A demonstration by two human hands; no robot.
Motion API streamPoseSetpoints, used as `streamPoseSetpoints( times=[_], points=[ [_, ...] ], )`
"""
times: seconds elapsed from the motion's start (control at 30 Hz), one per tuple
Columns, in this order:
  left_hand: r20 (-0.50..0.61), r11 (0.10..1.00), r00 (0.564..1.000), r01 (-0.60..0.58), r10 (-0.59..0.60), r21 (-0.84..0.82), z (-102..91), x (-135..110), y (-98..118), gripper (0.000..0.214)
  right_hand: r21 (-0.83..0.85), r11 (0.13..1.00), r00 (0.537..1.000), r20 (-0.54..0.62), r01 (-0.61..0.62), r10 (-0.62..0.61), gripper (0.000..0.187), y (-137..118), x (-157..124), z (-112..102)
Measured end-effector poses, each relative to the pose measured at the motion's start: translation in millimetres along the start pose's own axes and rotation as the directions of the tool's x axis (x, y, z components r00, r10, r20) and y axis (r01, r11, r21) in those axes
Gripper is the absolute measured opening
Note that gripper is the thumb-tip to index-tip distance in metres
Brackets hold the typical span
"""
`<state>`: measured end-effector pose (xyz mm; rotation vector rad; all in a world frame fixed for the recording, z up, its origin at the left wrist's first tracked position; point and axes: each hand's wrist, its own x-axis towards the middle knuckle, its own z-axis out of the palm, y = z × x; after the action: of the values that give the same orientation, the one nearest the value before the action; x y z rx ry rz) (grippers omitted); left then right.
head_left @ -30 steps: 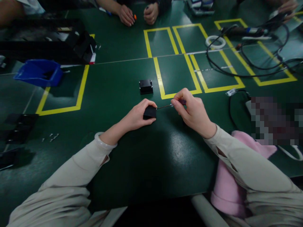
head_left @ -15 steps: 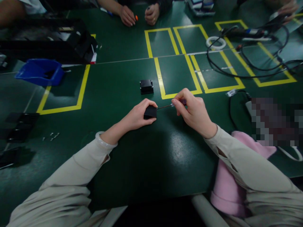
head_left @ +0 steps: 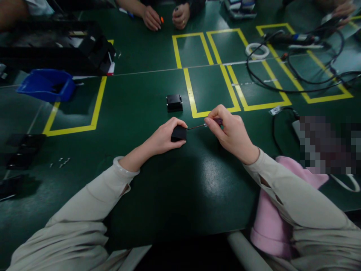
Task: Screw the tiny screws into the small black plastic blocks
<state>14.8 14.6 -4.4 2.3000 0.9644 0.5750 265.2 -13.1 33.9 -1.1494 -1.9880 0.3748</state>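
My left hand [head_left: 163, 136] is closed around a small black block-shaped part [head_left: 178, 133], thumb on its near side and fingers over its far side. In my right hand [head_left: 229, 128] is a thin screwdriver [head_left: 197, 127], its handle pinched between thumb and fingers. The shaft points left, and its tip meets the right end of the black part near the upper corner; the exact contact is too small to make out. Just beyond my left hand, a second black part [head_left: 174, 102] with small shiny bits at its sides rests on the green table [head_left: 175, 195].
Several small screws [head_left: 64, 162] lie at left near black parts [head_left: 21, 160]. A blue bin [head_left: 46, 86] and a long black tray [head_left: 93, 49] stand behind. Cables [head_left: 278, 90] and a white ring [head_left: 257, 51] lie at right, pink cloth [head_left: 270, 229] by my right sleeve. A co-worker's hands [head_left: 152, 18] rest opposite.
Almost nothing differs. My right hand's fingers have shifted very slightly on the screwdriver handle, while the black part stays in my left hand.
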Motion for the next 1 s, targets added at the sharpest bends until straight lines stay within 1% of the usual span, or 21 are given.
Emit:
streamPoseSetpoints(
  times=[0.13,0.23,0.33,0.4,0.53,0.63,0.77,1.0],
  points=[
    [0.004,1.0,1.0,0.012,-0.012,0.004,-0.3,0.2,0.4,0.038,0.043,0.999,0.999,0.032,0.03,-0.031,0.001,-0.6,-0.2,-0.4],
    [0.007,1.0,1.0,0.019,-0.019,0.009,0.1,0.6,0.5,0.038,0.033,0.999,0.999,0.031,0.018,-0.019,0.001,-1.5,-0.5,-0.8],
    [0.006,1.0,1.0,0.018,-0.018,0.008,0.4,0.6,-0.1,0.038,0.021,1.0,0.999,0.034,-0.01,0.009,0.012,-1.2,-0.3,-1.6],
    [0.003,1.0,1.0,0.012,-0.012,0.004,0.4,0.5,-0.5,0.039,0.033,0.999,0.999,0.035,-0.019,0.018,0.015,-0.6,0.2,-2.0],
    [0.003,1.0,1.0,0.009,-0.009,0.002,0.1,0.2,-0.8,0.037,0.066,0.997,0.999,0.039,-0.028,0.025,0.008,0.6,0.7,-1.2],
    [0.0,1.0,1.0,0.004,-0.004,0.004,0.6,0.2,-0.8,0.038,0.069,0.998,1.0,0.022,0.002,-0.003,0.002,0.9,0.2,0.0],
    [-0.002,1.0,1.0,-0.002,0.002,0.003,1.2,0.2,-0.4,0.037,0.048,0.999,1.0,0.016,0.004,-0.004,0.003,0.6,-0.4,0.4],
    [0.001,1.0,1.0,0.017,-0.017,0.007,0.1,0.4,0.9,0.037,0.05,0.999,1.0,0.025,-0.014,0.013,0.011,0.0,0.4,-1.3]
  ],
)
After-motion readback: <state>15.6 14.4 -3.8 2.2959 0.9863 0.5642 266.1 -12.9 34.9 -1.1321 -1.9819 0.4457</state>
